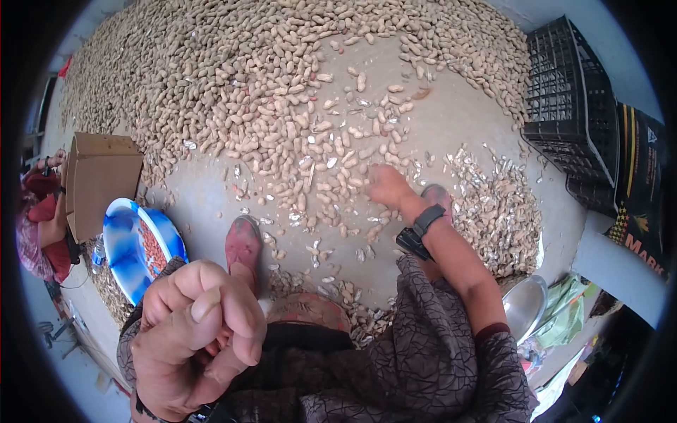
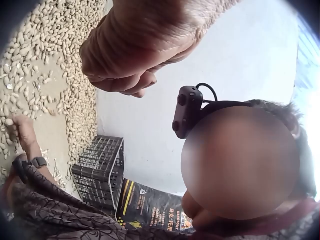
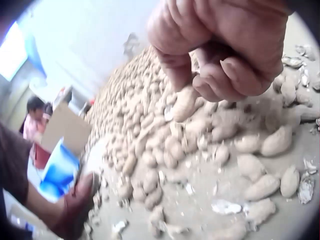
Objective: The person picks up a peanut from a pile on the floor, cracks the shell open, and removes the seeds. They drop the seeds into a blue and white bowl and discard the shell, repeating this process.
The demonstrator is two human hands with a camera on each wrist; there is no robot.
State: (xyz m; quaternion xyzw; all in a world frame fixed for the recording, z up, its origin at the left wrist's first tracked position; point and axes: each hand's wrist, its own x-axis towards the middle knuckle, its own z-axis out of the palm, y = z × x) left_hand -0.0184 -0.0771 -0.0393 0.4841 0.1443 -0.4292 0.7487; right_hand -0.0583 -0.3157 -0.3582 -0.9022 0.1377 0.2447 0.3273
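My right hand point(image 1: 389, 187) reaches down to the unshelled peanuts point(image 1: 282, 130) strewn over the floor. In the right wrist view its thumb and fingers pinch one peanut point(image 3: 185, 104) just above the others. Close to the head camera, my left hand point(image 1: 197, 338) is raised over my lap, its fingers curled in and the thumb against them. No object shows in it, and the inside of its palm is hidden. The left wrist view shows that same hand point(image 2: 135, 50) as a loose fist.
Empty shells point(image 1: 493, 218) lie heaped beside my right foot. A blue-and-white basin point(image 1: 116, 247) with red kernels stands at left, near a cardboard box point(image 1: 106, 183) and another person point(image 1: 46, 240). Black crates point(image 1: 564, 99) and a metal bowl point(image 1: 527, 303) are at right.
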